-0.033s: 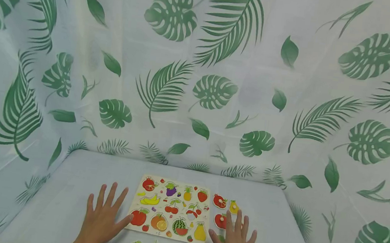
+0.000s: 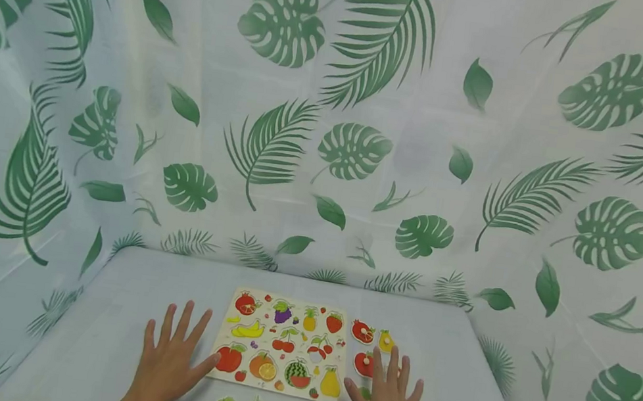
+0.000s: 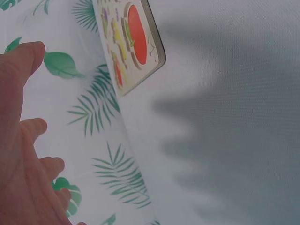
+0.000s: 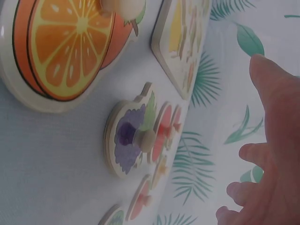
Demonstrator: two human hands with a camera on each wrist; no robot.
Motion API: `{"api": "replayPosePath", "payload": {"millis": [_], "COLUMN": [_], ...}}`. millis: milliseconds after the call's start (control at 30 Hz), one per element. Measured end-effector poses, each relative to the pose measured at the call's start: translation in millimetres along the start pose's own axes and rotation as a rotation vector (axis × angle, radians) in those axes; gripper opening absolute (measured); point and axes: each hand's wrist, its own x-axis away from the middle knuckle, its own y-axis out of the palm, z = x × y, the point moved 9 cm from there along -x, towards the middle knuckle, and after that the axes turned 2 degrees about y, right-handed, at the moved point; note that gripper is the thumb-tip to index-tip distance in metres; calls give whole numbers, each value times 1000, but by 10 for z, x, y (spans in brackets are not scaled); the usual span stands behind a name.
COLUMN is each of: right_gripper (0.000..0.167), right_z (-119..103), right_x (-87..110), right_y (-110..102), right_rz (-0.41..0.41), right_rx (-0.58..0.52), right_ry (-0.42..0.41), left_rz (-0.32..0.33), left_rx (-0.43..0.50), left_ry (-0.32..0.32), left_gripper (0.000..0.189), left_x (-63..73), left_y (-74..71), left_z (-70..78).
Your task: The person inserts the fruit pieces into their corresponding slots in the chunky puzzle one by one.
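Head view: the left hand (image 2: 166, 363) and right hand (image 2: 390, 397) have their fingers spread apart, above the pale table (image 2: 105, 321).
Fruit board (image 2: 282, 356): flat, thin, round-cornered, on the table between the two hands.
Loose fruit pieces (image 2: 358, 327): flat fruit shapes with round knobs (image 4: 146, 140), near the right hand.
Cloth wall (image 2: 290, 210): white, green leaves.

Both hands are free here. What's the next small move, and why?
I'd probably lower the right hand and pinch the knob of the purple grape piece: the hand is empty with fingers spread, the knob stands clear, and the puzzle board shows matching grapes.
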Motion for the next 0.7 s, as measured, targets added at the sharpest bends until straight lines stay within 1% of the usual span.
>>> {"api": "replayPosePath", "payload": {"millis": [33, 267, 567, 700], "right_gripper": [97, 97, 99, 100], "right_z": [-6, -53, -45, -29], "right_x": [1, -9, -54, -63], "right_y": [-1, -3, 7, 13], "right_rz": [4, 22, -9, -20], "right_rx": [-1, -23, 19, 19], "right_ry": [-6, -45, -11, -9], "left_rz": [-2, 39, -13, -33], "left_rx": [-4, -12, -12, 20], "left_ry": [0, 18, -18, -21], "left_gripper": [88, 86, 88, 89], "left_x": [2, -11, -11, -12], "left_y": [-3, -90, -60, -59], "left_z": [-1, 2, -37, -24]}}
